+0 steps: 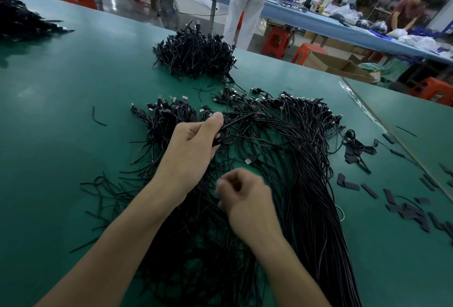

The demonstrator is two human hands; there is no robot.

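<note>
- WORKSHOP BENCH: sorts black USB leads by hand on a green table (factory floor, with a standing worker and a second worker in the backgrd).
- Grips a small bunch of cable strands w/ left hand, thumb on top and fingers curled under. Holds it just above the loose heap, near the heap's middle.
- Shows right hand nearer the body, over the heap's near part, fingers curled in. Too blurred to tell whether pinching a strand or nothing.
- To do this step well, prob.: keep the left grip firm close to the plug ends. Run the right hand down the strands to straighten and free them from neighbours. Pull slowly to avoid dragging the whole tangle along. Line the plugs up level before setting the bunch aside.
- Count, cables: 3 heaps, i.e. the loose heap under the hands, a coiled pile just beyond it, and a far pile at the table's left edge. Single leads too many to count.
- Count, rest: black strips approx. 20+, scattered at right, well apart from both hands. 1 stray offcut at left. Red stools at least 6. Hands 2.
</note>
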